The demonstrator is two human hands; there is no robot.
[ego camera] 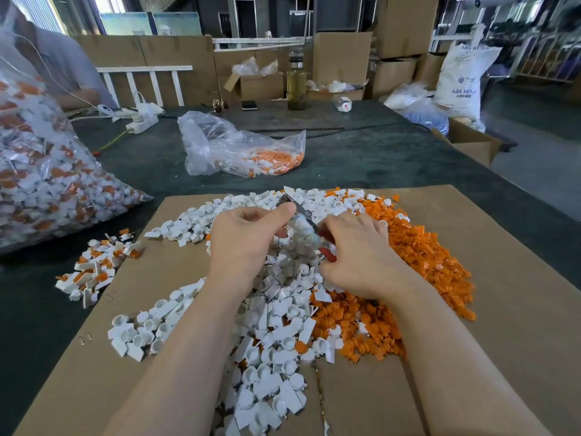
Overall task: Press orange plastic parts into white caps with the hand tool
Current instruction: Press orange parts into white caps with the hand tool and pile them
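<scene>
Counter (361, 152) covered in dark cloth, cut off at both sides of view. Flat cardboard sheet (518, 278) lies on it, near edge out of frame. On the sheet: heap of white caps (276, 341) at centre and left, heap of orange plastic parts (424, 256) on the right, the two heaps touching and mixed along their border. Large clear bag of assembled pieces (41, 184) at far left, partly cropped. Smaller clear bag (242, 149) beyond the sheet, orange and white parts inside. Small loose pile of assembled caps (94, 265) at the sheet's left edge. Left hand (245, 243) over the white heap, fingers curled, thumb pressed to the metal end of the hand tool (301, 215). Right hand (358, 256) grips the tool's red handle, mostly hidden under the palm. Tool blurred; cannot tell whether a cap sits in it.
</scene>
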